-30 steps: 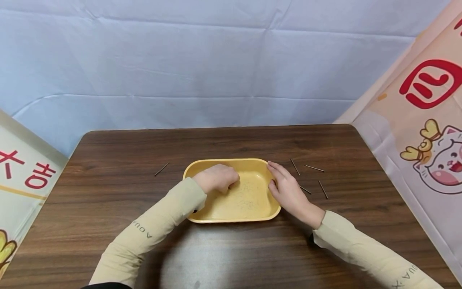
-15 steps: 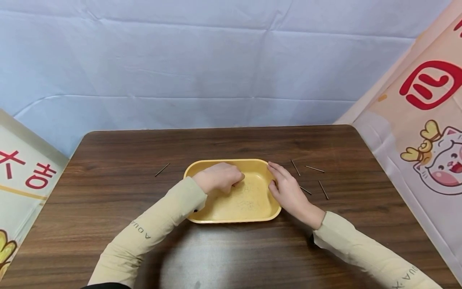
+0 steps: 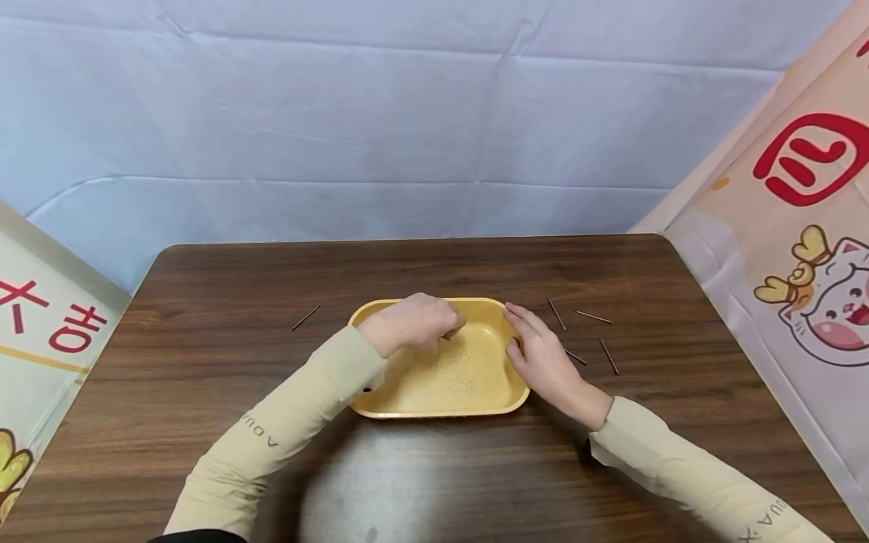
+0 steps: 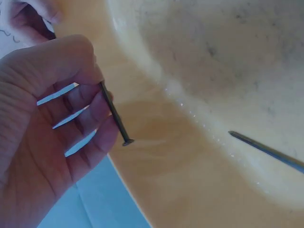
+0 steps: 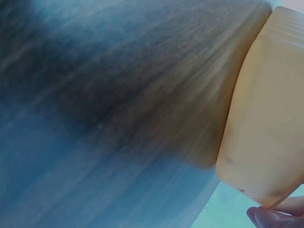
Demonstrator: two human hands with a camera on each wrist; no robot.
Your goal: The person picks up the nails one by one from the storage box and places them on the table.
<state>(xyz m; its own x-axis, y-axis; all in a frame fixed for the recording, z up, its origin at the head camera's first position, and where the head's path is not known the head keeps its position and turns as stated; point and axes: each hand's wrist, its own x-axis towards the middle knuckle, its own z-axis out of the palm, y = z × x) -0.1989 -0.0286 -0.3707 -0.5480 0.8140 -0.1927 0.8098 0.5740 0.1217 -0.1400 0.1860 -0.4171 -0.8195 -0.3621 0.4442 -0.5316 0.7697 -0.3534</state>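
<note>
My left hand (image 3: pixel 416 324) is over the left half of a yellow plastic tray (image 3: pixel 437 415). In the left wrist view its thumb and forefinger pinch a dark nail (image 4: pixel 114 112) with the flat head sticking out. A second nail (image 4: pixel 266 151) lies on the tray floor in that view; the head view does not show it clearly. My right hand (image 3: pixel 546 366) holds the tray's right end at the rim, thumb on the inner side. Its fingertips (image 5: pixel 266 216) show at the rim's edge in the right wrist view.
Several more thin nails lie on the dark wooden table (image 3: pixel 224 362): one nail (image 3: pixel 306 317) left of the tray, others such as this nail (image 3: pixel 609 356) to its right. A pale cloth (image 3: pixel 407 136) hangs behind the table, with printed sheets at both sides.
My left hand has shifted slightly right and up inside the tray. The right hand stays at the tray's right end, and the nails on the table have not moved.
</note>
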